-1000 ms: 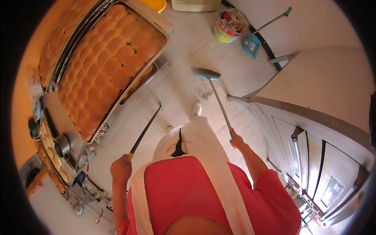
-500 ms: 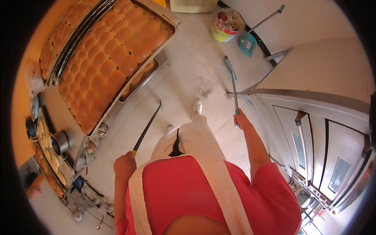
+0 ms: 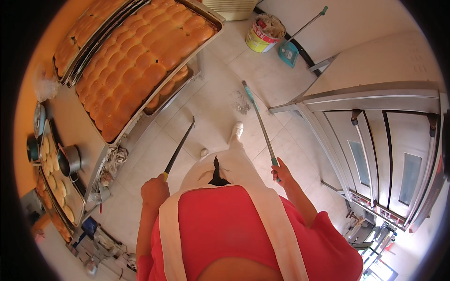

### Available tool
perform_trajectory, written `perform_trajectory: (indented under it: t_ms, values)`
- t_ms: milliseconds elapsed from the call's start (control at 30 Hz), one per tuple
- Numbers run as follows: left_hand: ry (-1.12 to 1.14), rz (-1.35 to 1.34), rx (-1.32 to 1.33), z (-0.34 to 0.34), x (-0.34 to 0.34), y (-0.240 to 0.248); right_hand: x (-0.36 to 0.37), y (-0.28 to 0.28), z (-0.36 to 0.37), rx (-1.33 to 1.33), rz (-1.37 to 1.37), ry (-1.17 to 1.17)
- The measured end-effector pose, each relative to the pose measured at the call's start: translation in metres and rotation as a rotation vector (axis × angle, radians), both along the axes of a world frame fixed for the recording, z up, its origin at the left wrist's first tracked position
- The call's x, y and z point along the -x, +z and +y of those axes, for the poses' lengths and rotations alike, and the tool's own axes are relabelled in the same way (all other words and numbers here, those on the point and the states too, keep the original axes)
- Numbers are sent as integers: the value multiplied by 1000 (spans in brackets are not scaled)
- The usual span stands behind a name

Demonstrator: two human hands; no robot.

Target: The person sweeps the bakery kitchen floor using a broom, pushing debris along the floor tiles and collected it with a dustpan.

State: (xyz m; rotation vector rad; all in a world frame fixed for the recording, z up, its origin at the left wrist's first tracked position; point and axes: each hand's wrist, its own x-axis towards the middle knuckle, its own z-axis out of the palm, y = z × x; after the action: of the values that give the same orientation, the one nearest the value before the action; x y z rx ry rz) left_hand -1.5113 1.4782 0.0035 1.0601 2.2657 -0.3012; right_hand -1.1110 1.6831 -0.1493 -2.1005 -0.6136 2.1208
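My right hand grips the teal end of a long grey-handled broom. Its narrow teal head is on the far side, beside a small grey heap of sweepings on the pale tiles. My left hand is closed round the yellow end of a long dark rod. That rod slants down toward the floor and ends in a small crosswise tip; its kind is unclear. A white shoe stands between the two tools, near the heap.
Trays of golden buns fill the left side, with a metal pot and a tray of pale rounds below. Ovens line the right. A yellow and red bucket and a teal dustpan stand at the back.
The broom's head has swung left, closer to the heap, and my right hand has moved slightly left and down. My left hand still holds the rod, almost unmoved.
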Motion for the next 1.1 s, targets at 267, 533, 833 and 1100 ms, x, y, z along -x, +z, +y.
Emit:
perform_trajectory:
  t_ms: [267, 533, 833, 1100]
  values:
    - [54, 1, -32, -26, -12, 1, 55, -3, 19, 44, 233, -220]
    - [156, -16, -24, -53, -17, 14, 66, 71, -36, 358, 426, 7]
    - [161, -2, 27, -47, -24, 17, 274, -23, 0, 981, 582, -447]
    - [113, -27, 119, -23, -21, 16, 267, -81, 82, 980, 884, -722]
